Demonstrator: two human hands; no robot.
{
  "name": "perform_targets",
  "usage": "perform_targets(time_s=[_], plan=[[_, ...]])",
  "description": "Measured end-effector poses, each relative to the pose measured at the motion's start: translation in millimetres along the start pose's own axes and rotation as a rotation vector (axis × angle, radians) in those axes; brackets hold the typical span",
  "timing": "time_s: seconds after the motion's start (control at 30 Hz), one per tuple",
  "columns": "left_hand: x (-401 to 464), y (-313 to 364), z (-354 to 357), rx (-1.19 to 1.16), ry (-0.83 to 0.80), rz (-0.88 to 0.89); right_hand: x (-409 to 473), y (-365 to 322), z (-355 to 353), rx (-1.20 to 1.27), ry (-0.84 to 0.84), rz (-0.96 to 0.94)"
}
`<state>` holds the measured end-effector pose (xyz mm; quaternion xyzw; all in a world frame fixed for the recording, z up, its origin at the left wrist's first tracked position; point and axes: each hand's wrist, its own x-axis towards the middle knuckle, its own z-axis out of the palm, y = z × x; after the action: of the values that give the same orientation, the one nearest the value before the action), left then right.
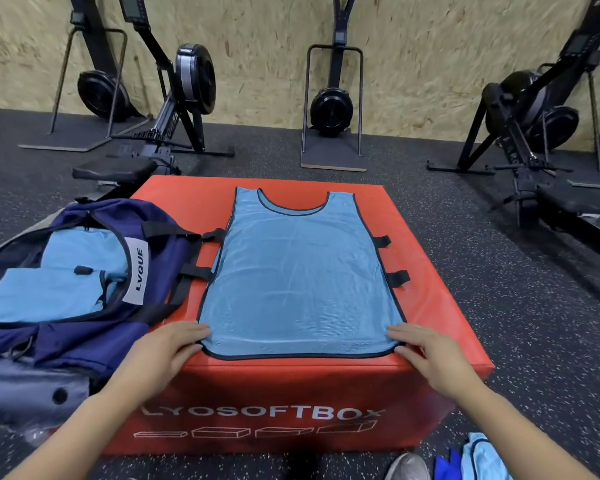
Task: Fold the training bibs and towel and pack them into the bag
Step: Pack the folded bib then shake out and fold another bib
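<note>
A light blue mesh training bib (302, 271) with black trim lies flat on top of the red soft box (426, 306), neck hole at the far end. My left hand (167, 348) pinches its near left hem corner, fingers on top and thumb at the edge. My right hand (426, 351) pinches the near right corner the same way. To the left, the open navy bag (160, 258) leans against the box. Folded light blue bibs (49, 292) lie inside it.
A light blue bib (482, 459) and a darker blue cloth (445, 467) lie on the floor at the bottom right, beside a grey shoe (407, 467). Black rowing machines (174, 109) stand along the chipboard wall beyond the box, on dark speckled rubber flooring.
</note>
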<state>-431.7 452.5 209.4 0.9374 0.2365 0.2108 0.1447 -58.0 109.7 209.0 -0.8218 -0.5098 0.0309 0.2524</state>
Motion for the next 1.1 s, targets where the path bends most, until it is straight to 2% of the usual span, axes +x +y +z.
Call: perform_targets(time_s=[0.2,0.3,0.37,0.5,0.67,0.8,0.9,1.0,1.1], plan=[[18.0,3.2,-0.8,0.014,-0.003,-0.015,22.6,-1.1,-2.1,-0.036,0.067,-0.044],[25.1,5.0,-1.3,0.022,0.05,0.018,32.2,0.0,-3.2,-0.06,0.055,-0.085],[27.0,6.8,-3.7,0.02,0.029,0.028,34.8,2.3,-4.3,-0.054,0.036,-0.11],[22.8,5.3,-8.0,-0.03,-0.022,0.002,31.8,-9.4,-13.4,0.146,0.05,-0.029],[21.8,24.3,-30.4,-0.341,0.009,-0.145,27.4,-38.1,-44.8,0.492,0.12,0.061],[25.7,51.0,-66.6,-0.649,-0.028,-0.147,23.4,-53.1,-68.6,0.818,0.135,0.148],[22.7,70.5,-96.5,-0.827,-0.067,-0.136,18.2,-70.9,-95.0,0.96,0.156,0.18],[24.7,75.0,-115.4,-1.051,-0.063,-0.211,16.9,-86.3,-121.1,1.131,0.064,0.249],[40.3,72.5,-113.3,-1.132,-0.015,-0.32,32.2,-85.6,-125.8,1.113,0.061,0.33]])
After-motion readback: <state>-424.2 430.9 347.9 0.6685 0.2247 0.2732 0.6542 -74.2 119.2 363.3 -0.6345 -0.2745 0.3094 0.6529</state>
